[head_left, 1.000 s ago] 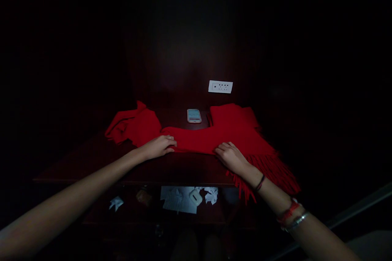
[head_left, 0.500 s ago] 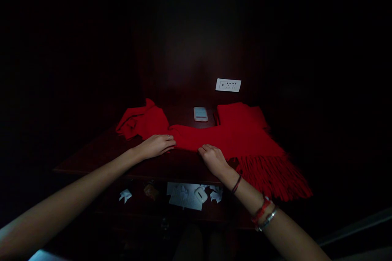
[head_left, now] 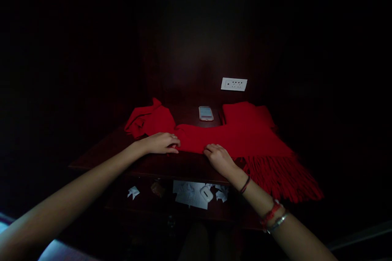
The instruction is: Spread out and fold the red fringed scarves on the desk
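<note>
A red fringed scarf (head_left: 241,136) lies across the dark wooden desk, with a narrow folded band in the middle. At the left end of that band my left hand (head_left: 162,143), wearing a ring, has its thumb and curled fingers on the near edge. My right hand (head_left: 219,158) grips the same edge further right, its fingers bent over the cloth and the fingertips partly hidden. To the left the scarf forms a crumpled heap (head_left: 157,121). Its long fringe (head_left: 281,175) hangs over the desk's front edge at the right.
A phone (head_left: 206,113) with a lit screen lies behind the scarf. On the back wall is a white socket panel (head_left: 234,84). An open shelf below the desk top holds a paper sheet (head_left: 186,195), a white earbud case (head_left: 206,194) and crumpled paper pieces (head_left: 133,192).
The view has shifted slightly, so everything sits a little further right. My left thumb and fingers have parted somewhat at the scarf's edge. The right hand keeps its place on the cloth.
</note>
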`<control>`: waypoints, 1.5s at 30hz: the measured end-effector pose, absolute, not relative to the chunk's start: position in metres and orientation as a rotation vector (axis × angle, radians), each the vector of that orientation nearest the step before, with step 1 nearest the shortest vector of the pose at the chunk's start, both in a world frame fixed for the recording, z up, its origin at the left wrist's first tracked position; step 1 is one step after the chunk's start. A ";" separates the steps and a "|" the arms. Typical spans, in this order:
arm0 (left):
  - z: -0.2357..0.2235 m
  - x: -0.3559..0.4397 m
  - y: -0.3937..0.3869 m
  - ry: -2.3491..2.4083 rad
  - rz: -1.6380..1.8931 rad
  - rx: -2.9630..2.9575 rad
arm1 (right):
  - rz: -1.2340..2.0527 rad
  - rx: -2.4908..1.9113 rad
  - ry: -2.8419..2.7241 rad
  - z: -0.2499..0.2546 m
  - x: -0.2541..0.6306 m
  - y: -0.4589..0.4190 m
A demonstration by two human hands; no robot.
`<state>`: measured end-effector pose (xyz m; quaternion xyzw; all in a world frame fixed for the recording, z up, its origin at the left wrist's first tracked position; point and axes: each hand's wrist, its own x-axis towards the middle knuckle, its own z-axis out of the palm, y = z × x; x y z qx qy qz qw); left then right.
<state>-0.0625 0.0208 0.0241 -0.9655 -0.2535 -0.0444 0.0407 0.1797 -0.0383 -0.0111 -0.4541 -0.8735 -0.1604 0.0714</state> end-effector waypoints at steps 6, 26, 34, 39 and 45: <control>0.028 -0.055 0.067 -1.222 -0.273 -2.810 | -0.331 -1.350 -2.629 -0.014 0.182 -0.037; 0.014 -0.034 0.019 -1.048 0.044 -2.865 | -0.351 -1.300 -2.485 -0.021 0.183 -0.033; 0.012 -0.057 0.008 -0.997 0.036 -2.504 | -0.518 -1.396 -2.467 -0.018 0.184 -0.036; 0.016 -0.068 0.007 -1.077 0.002 -2.487 | -0.569 -1.475 -2.431 -0.016 0.185 -0.039; 0.011 -0.069 0.013 -1.052 -0.132 -2.485 | -0.510 -1.407 -2.450 -0.007 0.165 -0.040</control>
